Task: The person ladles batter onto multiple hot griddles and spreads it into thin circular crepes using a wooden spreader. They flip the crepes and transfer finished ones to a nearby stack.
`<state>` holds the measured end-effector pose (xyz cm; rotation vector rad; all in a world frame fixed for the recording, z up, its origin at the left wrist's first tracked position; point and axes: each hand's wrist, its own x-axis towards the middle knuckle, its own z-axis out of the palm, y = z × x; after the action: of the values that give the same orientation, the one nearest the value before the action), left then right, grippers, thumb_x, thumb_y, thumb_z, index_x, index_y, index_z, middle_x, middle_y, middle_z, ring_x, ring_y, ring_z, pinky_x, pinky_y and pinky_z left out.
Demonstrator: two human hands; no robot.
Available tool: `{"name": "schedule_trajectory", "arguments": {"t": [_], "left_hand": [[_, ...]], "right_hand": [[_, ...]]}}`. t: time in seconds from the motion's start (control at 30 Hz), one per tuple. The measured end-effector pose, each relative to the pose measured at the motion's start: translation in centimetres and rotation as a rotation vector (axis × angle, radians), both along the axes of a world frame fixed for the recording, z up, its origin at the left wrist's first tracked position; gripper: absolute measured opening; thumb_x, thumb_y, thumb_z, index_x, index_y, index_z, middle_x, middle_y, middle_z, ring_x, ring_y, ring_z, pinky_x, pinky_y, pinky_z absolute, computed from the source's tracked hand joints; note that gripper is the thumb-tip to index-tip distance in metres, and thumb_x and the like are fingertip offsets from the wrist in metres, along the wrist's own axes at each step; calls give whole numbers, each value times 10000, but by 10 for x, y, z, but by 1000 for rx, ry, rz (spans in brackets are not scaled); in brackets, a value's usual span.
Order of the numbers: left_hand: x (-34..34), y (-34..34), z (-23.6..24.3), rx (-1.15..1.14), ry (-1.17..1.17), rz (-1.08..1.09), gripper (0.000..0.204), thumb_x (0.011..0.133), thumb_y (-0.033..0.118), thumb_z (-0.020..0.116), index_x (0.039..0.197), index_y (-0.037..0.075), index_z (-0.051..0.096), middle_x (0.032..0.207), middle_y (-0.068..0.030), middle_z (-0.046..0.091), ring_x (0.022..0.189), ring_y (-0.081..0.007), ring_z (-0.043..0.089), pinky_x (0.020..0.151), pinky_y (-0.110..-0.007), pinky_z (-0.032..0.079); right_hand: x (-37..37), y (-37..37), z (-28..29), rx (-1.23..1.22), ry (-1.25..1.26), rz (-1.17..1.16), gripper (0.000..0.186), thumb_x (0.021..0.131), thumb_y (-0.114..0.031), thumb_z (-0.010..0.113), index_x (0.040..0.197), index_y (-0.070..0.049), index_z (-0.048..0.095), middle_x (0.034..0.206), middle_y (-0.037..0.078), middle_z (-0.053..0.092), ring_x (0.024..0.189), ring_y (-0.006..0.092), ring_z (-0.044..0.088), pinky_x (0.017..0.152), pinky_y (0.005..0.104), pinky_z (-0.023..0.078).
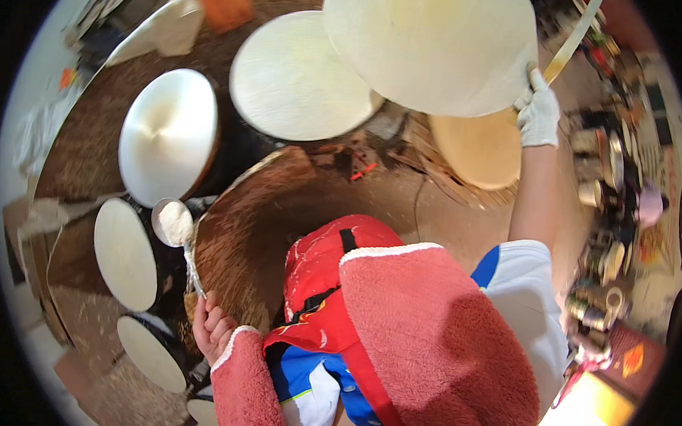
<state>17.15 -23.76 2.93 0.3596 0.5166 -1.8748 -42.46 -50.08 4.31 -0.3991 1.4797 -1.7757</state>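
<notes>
My left hand is closed around the handle of a metal ladle, whose round bowl holds white, floury-looking material. My right hand, in a white glove, grips the edge of a large pale round sheet or board at the top of the view. A long pale strip rises beside that hand; whether I hold it too, I cannot tell. Left of the raised round piece lie a pale disc and a shiny white round pan. More pale round surfaces run down the left.
A curved, dark brown work counter wraps around my front and left. A tan round piece rests on wooden slats beyond my right arm. Cluttered shelving or items line the far right, with an orange cloth at top left.
</notes>
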Motion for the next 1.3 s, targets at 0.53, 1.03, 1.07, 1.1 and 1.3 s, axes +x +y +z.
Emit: {"name": "schedule_trajectory", "arguments": {"t": [0.53,1.03,1.07,1.1,1.3], "left_hand": [[-115,-16,18,120,-80,-95,284,1050,300,284,893,80,373,522,50,266,364,-55,276,311,-224,252],[-121,147,-33,60,-271,411,395,1003,475,365,799,148,448,506,74,278,360,-44,252,320,-226,250],[-124,169,-36,61,-325,468,414,988,510,386,775,160,449,499,83,266,360,-40,249,322,-222,252],[-135,196,-37,128,-373,552,412,983,514,397,770,165,444,500,86,255,367,-39,244,330,-222,249],[-248,376,-40,674,-515,1073,379,981,446,466,751,156,381,551,73,252,423,-60,236,385,-252,210]], "right_hand": [[-105,184,-196,534,-81,-563,192,807,-156,693,809,-9,570,558,42,485,338,152,384,324,319,285],[111,86,-164,328,1199,911,450,916,-423,559,854,16,633,713,75,604,609,182,529,592,339,448],[161,95,-162,339,1031,1140,383,914,-364,593,927,17,624,752,66,616,619,177,539,597,342,454],[207,113,-155,193,970,1417,350,909,-311,607,1033,16,592,815,68,621,672,179,549,645,337,463],[404,348,-82,-658,975,2569,351,907,-138,567,1229,-9,516,1041,214,643,938,326,646,808,394,500]]}}
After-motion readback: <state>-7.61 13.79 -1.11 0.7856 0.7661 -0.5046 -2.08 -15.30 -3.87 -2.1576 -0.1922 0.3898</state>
